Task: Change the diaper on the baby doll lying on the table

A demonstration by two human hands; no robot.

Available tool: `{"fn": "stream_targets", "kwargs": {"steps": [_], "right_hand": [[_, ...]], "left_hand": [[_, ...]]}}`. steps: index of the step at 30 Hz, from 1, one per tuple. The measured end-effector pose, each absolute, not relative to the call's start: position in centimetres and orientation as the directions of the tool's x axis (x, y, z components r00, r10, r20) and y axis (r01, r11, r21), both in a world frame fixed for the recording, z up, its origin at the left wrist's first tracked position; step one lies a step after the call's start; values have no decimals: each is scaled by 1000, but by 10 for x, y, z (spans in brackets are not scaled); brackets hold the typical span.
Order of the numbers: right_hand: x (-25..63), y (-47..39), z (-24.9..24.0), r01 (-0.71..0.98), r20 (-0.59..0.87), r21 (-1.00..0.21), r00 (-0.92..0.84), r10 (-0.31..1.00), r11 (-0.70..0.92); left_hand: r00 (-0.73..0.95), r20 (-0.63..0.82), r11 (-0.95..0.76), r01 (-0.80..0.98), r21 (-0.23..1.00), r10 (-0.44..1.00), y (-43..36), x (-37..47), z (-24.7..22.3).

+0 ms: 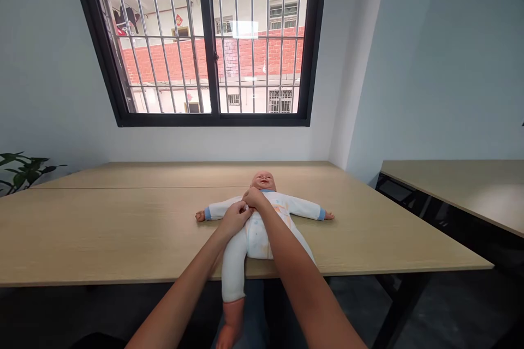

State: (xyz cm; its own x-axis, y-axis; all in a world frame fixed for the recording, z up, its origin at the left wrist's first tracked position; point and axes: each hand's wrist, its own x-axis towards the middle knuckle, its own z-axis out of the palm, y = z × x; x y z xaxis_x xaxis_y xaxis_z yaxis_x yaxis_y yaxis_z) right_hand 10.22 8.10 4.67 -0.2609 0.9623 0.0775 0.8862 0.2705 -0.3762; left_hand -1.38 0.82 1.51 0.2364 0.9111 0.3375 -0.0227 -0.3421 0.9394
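Both the left hand [235, 219] and right hand [254, 197] work at the chest of the doll [263, 181], supine at the counter's [123, 229] front edge, its suit [303, 207] already on, though whether either grip clamps cloth or fastening remains, I cannot tell.

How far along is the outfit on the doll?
Mostly on, I'd say. Done: sleeves cover both arms, blue cuffs at the wrists. In hand: left hand and right hand meet at the upper front of the outfit. Left: probably finishing that spot; fingers hide whether it's closed.
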Motion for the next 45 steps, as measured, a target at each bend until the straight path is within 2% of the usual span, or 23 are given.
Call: {"fn": "stream_targets", "kwargs": {"steps": [3,7,12,18,24,27,32,36,41,45], "right_hand": [[107,84,38,815,93,-535,-201,975,220],[110,87,30,682,129,-702,-160,979,204],[109,83,25,500,207,-832,-119,971,239],[123,68,30,437,346,-839,-35,937,326],[158,25,36,578,517,-711,46,855,399],[175,-11,35,633,522,-665,17,853,395],[195,-68,29,651,430,-695,38,902,305],[201,-96,26,710,425,-656,69,903,255],[198,-119,21,736,368,-664,169,914,131],[191,-134,18,756,345,-654,254,903,38]], "left_hand": [[207,433,-454,69,888,877,-8,-9,18],[213,593,-630,286,722,777,-31,-5,14],[287,590,-654,400,642,754,-41,-3,2],[439,487,-638,662,394,755,-42,-4,-2],[479,410,-599,762,244,776,-46,-2,0],[486,380,-588,778,221,787,-46,0,2],[537,312,-610,759,225,784,-39,1,14],[527,311,-602,762,239,791,-38,1,20],[352,431,-496,820,287,831,-60,6,16],[186,534,-438,808,395,825,-84,0,16]]}}
